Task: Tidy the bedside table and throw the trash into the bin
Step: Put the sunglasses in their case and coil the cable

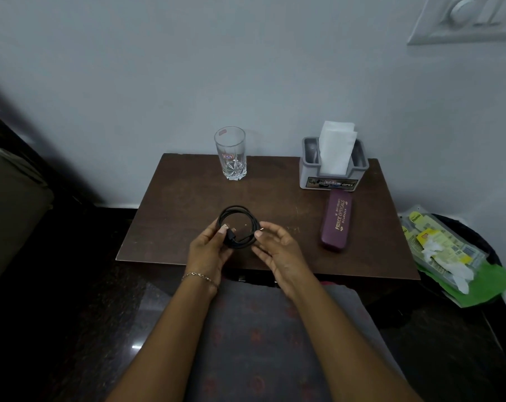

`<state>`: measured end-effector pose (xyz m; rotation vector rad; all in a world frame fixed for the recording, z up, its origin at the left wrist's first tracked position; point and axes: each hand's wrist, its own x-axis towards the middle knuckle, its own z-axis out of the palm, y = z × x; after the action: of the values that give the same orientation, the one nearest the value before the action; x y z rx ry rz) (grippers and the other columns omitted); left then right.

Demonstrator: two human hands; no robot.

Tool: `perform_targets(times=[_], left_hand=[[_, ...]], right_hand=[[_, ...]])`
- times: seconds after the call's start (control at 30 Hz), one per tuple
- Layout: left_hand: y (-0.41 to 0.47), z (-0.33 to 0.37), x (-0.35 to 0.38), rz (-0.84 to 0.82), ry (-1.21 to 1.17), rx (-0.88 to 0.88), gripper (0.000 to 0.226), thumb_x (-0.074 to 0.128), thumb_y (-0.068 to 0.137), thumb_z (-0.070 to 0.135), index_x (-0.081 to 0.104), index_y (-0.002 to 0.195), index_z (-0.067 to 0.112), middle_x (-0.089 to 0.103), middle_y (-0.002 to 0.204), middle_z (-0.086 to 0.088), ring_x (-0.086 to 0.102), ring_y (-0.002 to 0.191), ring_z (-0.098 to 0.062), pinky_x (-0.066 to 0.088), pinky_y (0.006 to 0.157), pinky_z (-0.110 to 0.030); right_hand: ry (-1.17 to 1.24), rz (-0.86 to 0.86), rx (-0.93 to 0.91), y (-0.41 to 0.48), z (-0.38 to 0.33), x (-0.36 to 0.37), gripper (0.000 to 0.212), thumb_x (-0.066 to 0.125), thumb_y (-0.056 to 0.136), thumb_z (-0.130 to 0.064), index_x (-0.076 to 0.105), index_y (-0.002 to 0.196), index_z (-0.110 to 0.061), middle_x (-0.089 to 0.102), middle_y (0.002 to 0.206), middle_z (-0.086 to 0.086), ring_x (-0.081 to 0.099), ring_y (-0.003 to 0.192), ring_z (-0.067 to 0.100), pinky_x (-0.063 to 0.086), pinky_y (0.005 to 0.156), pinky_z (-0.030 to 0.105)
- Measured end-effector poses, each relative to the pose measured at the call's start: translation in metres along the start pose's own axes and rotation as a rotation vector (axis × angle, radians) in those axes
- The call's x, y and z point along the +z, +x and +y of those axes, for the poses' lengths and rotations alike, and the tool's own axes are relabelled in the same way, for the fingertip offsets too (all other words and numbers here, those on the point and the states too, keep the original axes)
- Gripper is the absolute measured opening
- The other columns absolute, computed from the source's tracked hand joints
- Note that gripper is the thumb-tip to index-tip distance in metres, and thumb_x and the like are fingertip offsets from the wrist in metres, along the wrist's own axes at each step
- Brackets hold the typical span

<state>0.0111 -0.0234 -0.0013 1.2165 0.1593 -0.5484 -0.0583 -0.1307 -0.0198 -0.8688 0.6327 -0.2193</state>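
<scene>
A coiled black cable (236,224) is held just above the front of the brown bedside table (170,227). My left hand (209,250) grips the coil's left side, thumb near the plug. My right hand (277,248) pinches the coil's right side with fingertips. An empty clear glass (231,153) stands at the table's back. A grey tissue holder (331,169) with white tissue stands at the back right. A maroon spectacle case (336,219) lies in front of it. To the table's right, a black bin (489,248) holds green and yellow wrappers (449,253) and crumpled white tissue.
A pale wall rises behind the table, with a white switch plate (466,21) at the top right. A dark bed edge (13,181) lies at the left. The floor is dark polished stone. My lap in patterned cloth (260,343) is below the table's front edge.
</scene>
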Motion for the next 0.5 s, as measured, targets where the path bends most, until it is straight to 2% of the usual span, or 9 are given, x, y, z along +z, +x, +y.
perform_targets(times=[0.1, 0.2, 0.33, 0.43, 0.5], left_hand=[[0.017, -0.001, -0.003, 0.128, 0.056, 0.048, 0.031, 0.053, 0.089, 0.001, 0.05, 0.119, 0.008, 0.062, 0.091, -0.004, 0.06, 0.08, -0.011, 0.054, 0.059, -0.016], [0.038, -0.004, -0.01, 0.212, 0.106, 0.03, 0.029, 0.056, 0.087, 0.0, 0.052, 0.115, 0.001, 0.061, 0.098, -0.012, 0.062, 0.071, -0.01, 0.053, 0.053, -0.014], [0.065, -0.007, -0.024, 0.244, 0.169, 0.006, 0.022, 0.057, 0.086, -0.001, 0.06, 0.108, 0.001, 0.062, 0.083, -0.004, 0.06, 0.078, -0.015, 0.051, 0.051, -0.011], [0.079, -0.007, -0.031, 0.271, 0.261, 0.031, 0.023, 0.059, 0.085, 0.0, 0.062, 0.108, 0.001, 0.063, 0.08, -0.002, 0.059, 0.073, -0.011, 0.05, 0.05, -0.01], [0.085, -0.007, -0.033, 0.292, 0.328, 0.058, 0.021, 0.061, 0.084, 0.002, 0.063, 0.105, 0.002, 0.063, 0.077, -0.003, 0.059, 0.069, -0.01, 0.049, 0.046, -0.011]], right_hand=[[-0.012, 0.022, 0.007, 0.015, 0.005, 0.007, 0.019, 0.058, 0.088, -0.001, 0.058, 0.104, -0.01, 0.062, 0.098, 0.006, 0.061, 0.089, 0.012, 0.054, 0.082, 0.024], [-0.018, 0.045, 0.025, 0.033, 0.009, 0.013, 0.021, 0.058, 0.09, -0.005, 0.057, 0.111, -0.006, 0.063, 0.101, 0.008, 0.062, 0.09, 0.014, 0.053, 0.085, 0.026], [-0.119, 0.067, -0.03, 0.055, 0.012, 0.022, 0.02, 0.058, 0.09, -0.006, 0.059, 0.11, -0.007, 0.064, 0.101, 0.009, 0.064, 0.092, 0.015, 0.053, 0.084, 0.023], [-0.276, 0.141, -0.099, 0.071, 0.015, 0.027, 0.026, 0.059, 0.089, -0.008, 0.061, 0.114, -0.002, 0.066, 0.105, 0.014, 0.065, 0.097, 0.019, 0.055, 0.079, 0.019], [-0.336, 0.184, -0.136, 0.08, 0.018, 0.029, 0.027, 0.06, 0.089, -0.009, 0.063, 0.113, 0.0, 0.068, 0.102, 0.015, 0.066, 0.092, 0.018, 0.056, 0.074, 0.017]])
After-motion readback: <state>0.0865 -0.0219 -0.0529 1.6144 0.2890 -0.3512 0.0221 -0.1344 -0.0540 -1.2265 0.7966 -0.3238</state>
